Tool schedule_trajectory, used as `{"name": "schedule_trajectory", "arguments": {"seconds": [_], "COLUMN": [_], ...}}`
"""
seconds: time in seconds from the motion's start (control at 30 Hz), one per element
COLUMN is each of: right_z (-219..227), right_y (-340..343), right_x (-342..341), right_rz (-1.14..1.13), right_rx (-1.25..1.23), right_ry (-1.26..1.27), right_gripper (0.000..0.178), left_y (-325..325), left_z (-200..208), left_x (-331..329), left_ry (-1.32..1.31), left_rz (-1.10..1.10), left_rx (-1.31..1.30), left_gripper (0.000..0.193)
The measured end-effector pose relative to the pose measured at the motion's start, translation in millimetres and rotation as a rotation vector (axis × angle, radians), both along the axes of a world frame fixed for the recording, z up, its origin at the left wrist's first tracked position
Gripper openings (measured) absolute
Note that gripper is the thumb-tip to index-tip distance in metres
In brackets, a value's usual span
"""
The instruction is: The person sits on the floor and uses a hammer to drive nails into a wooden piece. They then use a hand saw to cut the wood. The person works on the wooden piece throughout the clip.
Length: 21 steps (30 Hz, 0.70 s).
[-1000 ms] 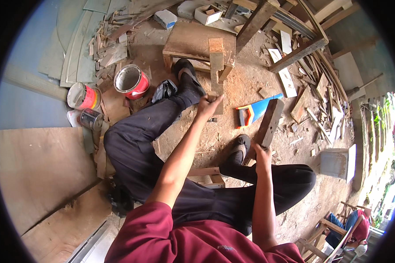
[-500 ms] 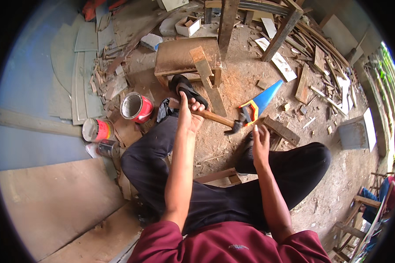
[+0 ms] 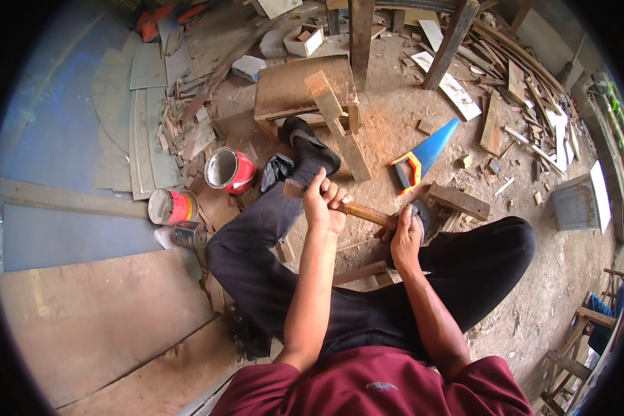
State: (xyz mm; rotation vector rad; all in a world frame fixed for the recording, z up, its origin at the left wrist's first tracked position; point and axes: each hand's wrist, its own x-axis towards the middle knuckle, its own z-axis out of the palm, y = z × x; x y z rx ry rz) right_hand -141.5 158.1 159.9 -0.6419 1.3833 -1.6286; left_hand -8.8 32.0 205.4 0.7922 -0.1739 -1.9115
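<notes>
Both hands are clamped on one hammer (image 3: 367, 213), its smooth, rounded wooden handle slanting across the space on the wearer's side of the low wooden bench (image 3: 284, 90): the left hand (image 3: 324, 204) has its fingers wrapped around the handle, and the right hand (image 3: 407, 243) closes about the other end, so the metal head is mostly hidden behind it. The bench has a flat, worn brown top, and one notched timber (image 3: 353, 156), square-edged and rough-sawn, crosses its near right edge at a tilt (whether it leans there or merely overlaps from this angle, I cannot tell). Right of the bench, beyond a patch of fine orange-brown sawdust (image 3: 381, 135), lies one handsaw (image 3: 433, 145) with a tapering blue blade and an orange and black grip. Farther toward the wearer on that same side is one thick, dark timber block (image 3: 459, 201). Left of the bench and closer to the wearer stand three round cans: two red-labelled paint cans (image 3: 230, 170), pale and crusted inside, and one smaller dark can (image 3: 187, 234), partly tucked behind its neighbour. Between bench and cans sits a crumpled black plastic bag (image 3: 277, 170), half covered by the wearer's leg. Well right of the bench are one greyish tub (image 3: 574, 208) with a white panel at its side and a heap of splintered wood scraps (image 3: 534, 104), too jumbled to count. At the far right, blue cloth (image 3: 607, 305) is cut off by the dark lens rim.
</notes>
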Motion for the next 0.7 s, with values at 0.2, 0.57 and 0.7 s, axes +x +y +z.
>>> {"name": "schedule_trajectory", "arguments": {"seconds": [0.2, 0.57, 0.7], "right_z": [22.0, 33.8, 49.5], "right_y": [1.2, 7.5, 9.9], "right_x": [-8.4, -23.1, -19.7], "right_rz": [-0.079, 0.044, 0.074], "right_rx": [-0.04, -0.118, -0.162], "right_ry": [0.044, -0.406, -0.331], "right_gripper": [0.051, 0.037, 0.044], "left_y": [-7.6, 13.3, 15.1], "left_z": [23.3, 44.0, 37.6], "left_x": [-17.1, -19.9, -11.1], "left_ry": [0.022, 0.244, 0.312], "left_rz": [-0.081, 0.078, 0.102], "left_rx": [-0.062, -0.114, -0.14], "left_gripper": [0.041, 0.051, 0.054]}}
